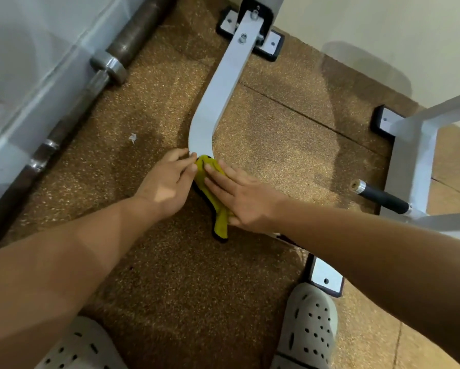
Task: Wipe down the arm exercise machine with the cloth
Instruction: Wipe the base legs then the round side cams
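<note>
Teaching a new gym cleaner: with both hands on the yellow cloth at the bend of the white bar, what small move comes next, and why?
Probably slide the cloth up the bar toward its bolted end: both hands, left and right, press it flat at the bend, and the bar beyond lies bare.

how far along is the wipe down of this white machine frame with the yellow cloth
Nothing here proves any part is finished. In hand: the right hand presses the yellow cloth flat on the curved white metal floor bar at its bend, while the left hand touches the bar's edge beside it. Apparently left: the bar's stretch up to the bolted end, the white upright frame and the black handle.
</note>
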